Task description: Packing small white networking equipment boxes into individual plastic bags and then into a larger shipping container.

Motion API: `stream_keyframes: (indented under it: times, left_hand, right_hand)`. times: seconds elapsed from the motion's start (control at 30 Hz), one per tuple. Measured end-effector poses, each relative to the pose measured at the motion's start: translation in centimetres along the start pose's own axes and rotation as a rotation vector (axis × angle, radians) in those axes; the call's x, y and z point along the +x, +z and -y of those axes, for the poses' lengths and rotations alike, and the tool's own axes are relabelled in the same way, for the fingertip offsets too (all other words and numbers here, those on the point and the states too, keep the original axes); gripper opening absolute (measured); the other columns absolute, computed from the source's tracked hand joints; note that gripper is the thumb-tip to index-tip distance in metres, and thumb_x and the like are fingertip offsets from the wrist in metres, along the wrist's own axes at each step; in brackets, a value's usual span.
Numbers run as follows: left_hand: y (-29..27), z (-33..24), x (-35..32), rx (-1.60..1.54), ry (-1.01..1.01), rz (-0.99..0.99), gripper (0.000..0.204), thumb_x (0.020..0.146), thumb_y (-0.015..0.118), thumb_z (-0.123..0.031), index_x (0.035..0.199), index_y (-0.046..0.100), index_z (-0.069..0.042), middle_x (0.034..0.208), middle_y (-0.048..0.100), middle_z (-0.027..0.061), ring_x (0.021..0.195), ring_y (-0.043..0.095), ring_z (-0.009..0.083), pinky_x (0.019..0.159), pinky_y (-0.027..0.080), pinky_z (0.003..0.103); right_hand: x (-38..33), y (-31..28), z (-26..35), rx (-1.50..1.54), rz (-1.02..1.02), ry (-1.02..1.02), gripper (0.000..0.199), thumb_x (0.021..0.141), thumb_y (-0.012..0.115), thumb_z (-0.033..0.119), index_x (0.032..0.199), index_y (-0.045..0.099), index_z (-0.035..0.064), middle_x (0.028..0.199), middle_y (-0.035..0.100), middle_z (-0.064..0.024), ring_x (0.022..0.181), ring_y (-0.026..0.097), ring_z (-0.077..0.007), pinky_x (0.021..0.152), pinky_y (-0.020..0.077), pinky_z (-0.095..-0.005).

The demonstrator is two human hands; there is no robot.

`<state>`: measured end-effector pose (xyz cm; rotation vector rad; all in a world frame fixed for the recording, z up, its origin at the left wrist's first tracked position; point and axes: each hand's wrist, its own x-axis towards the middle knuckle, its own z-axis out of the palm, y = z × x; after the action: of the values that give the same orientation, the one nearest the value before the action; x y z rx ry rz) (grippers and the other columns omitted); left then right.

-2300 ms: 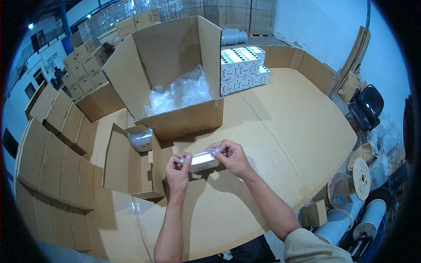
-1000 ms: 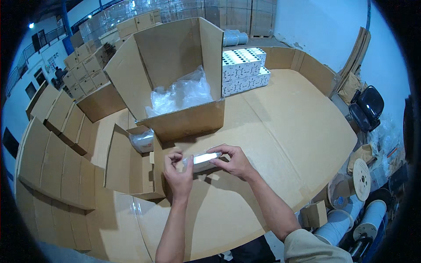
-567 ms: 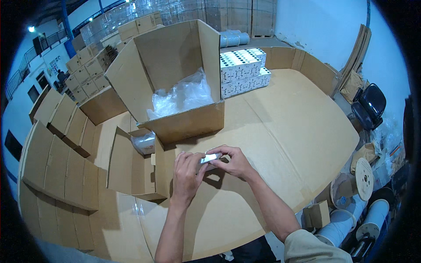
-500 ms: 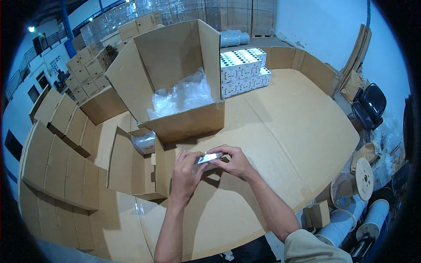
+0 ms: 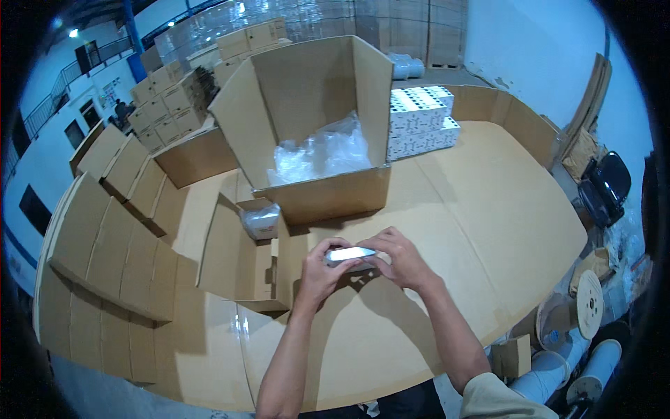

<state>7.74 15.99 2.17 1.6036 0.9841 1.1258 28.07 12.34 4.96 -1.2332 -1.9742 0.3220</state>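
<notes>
Cardboard worktable [image 5: 488, 230], largest. Open carton [image 5: 314, 119] at 12 o'clock, clear plastic bags inside; stacked white boxes [image 5: 419, 122] at 1 o'clock. Centre: left hand [image 5: 317, 269] and right hand [image 5: 398, 258] both grasping one small white packet [image 5: 351, 254], seemingly mid-handling, not yet placed anywhere.

A cardboard-covered table [image 5: 488, 230] carries a big open carton [image 5: 314, 126], stacked white boxes [image 5: 419, 119] and a small carton [image 5: 237, 258].
</notes>
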Motion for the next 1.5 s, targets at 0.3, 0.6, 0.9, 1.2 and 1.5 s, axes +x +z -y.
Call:
stream_keyframes:
  times: [0.3,0.6,0.9,1.2,1.5]
  left_hand:
    - [-1.3,0.5,-6.5,0.276,0.043,-0.045,0.054,0.095,0.071,-0.015,0.142,0.048,-0.001,0.130,0.061,0.0190,0.118,0.061,0.0291,0.101,0.049,0.040]
    - [-4.8,-3.1,-19.6,0.904,0.032,0.135,0.064,0.092,0.070,-0.035,0.143,0.050,-0.003,0.150,0.046,0.0189,0.138,0.041,0.0424,0.117,0.033,0.052]
    - [-4.8,-3.7,-20.5,0.878,0.034,0.046,0.056,0.092,0.070,-0.034,0.138,0.056,-0.006,0.145,0.051,0.0162,0.134,0.045,0.0404,0.111,0.038,0.054]
    - [-5.1,-3.9,-20.2,0.859,0.033,0.045,0.054,0.090,0.071,-0.033,0.136,0.058,-0.006,0.144,0.052,0.0155,0.134,0.046,0.0389,0.109,0.039,0.055]
    - [-5.0,-3.2,-20.2,0.846,0.051,0.029,0.053,0.089,0.073,-0.032,0.134,0.060,-0.007,0.143,0.054,0.0148,0.132,0.048,0.0384,0.110,0.039,0.053]
  right_hand:
    - [1.1,-0.9,0.1,0.047,0.075,0.086,0.025,0.086,0.070,0.002,0.111,0.069,0.0023,0.098,0.071,-0.0165,0.088,0.068,-0.0338,0.080,0.0557,-0.0414]
    - [8.5,4.4,2.0,0.353,-0.181,0.046,0.024,0.090,0.070,0.001,0.113,0.065,-0.0022,0.097,0.072,-0.0165,0.083,0.071,-0.0223,0.074,0.0584,-0.0337]
    - [13.5,11.0,3.0,0.685,-0.135,0.014,0.023,0.095,0.064,-0.002,0.117,0.060,-0.0056,0.103,0.071,-0.0154,0.094,0.070,-0.0161,0.077,0.0615,-0.0328]
    - [15.8,8.7,4.3,0.295,0.106,-0.268,0.032,0.090,0.064,-0.004,0.120,0.061,0.0065,0.109,0.068,-0.0170,0.096,0.070,-0.0284,0.077,0.0585,-0.0403]
    - [16.8,10.5,4.6,0.029,0.211,-0.391,0.030,0.087,0.065,-0.001,0.116,0.062,0.0070,0.106,0.065,-0.0161,0.099,0.064,-0.0380,0.086,0.0538,-0.0471]
